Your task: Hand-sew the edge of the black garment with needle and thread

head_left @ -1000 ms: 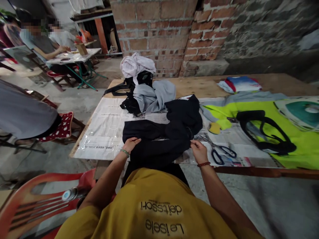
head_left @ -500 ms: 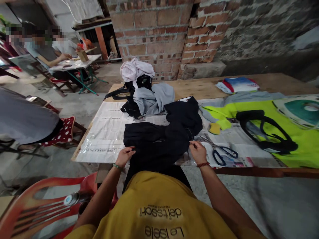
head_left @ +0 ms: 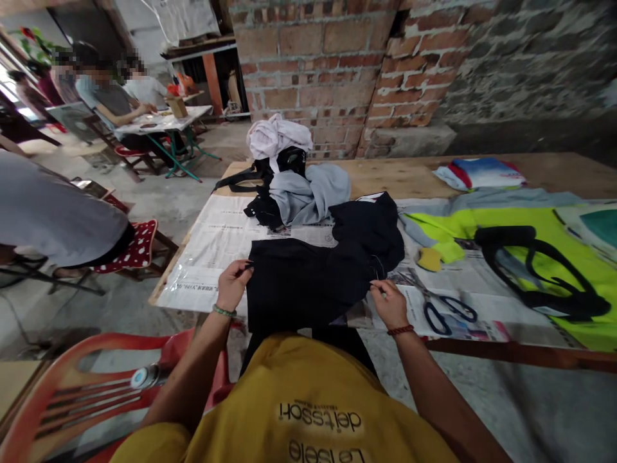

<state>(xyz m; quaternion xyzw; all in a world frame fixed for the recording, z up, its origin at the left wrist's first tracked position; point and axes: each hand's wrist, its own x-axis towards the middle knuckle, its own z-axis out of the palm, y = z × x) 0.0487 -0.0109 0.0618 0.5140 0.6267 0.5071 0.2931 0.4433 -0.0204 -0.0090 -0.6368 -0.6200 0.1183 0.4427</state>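
Note:
A black garment (head_left: 299, 283) lies spread over the near edge of the newspaper-covered table, its lower part hanging toward my lap. What kind of garment it is I cannot make out. My left hand (head_left: 232, 283) pinches its left edge between thumb and fingers. At the lower right edge, my right hand (head_left: 389, 302) holds the cloth with its fingertips. A thin pale thread or seam line shows on the black fabric just above that hand. Dark-handled scissors (head_left: 446, 312) rest on the newspaper to the right of my right hand.
A yellow sponge (head_left: 429, 259), a black strap-like loop (head_left: 540, 270) and a neon-yellow garment (head_left: 554, 225) lie right. Grey cloth (head_left: 313, 193) and pink cloth (head_left: 279, 138) are heaped behind. A red plastic chair (head_left: 96, 347) stands left; people sit beyond.
My left hand has moved up and outward along the garment's left edge, and the cloth there is straighter. My right hand keeps its hold. The view has turned slightly left.

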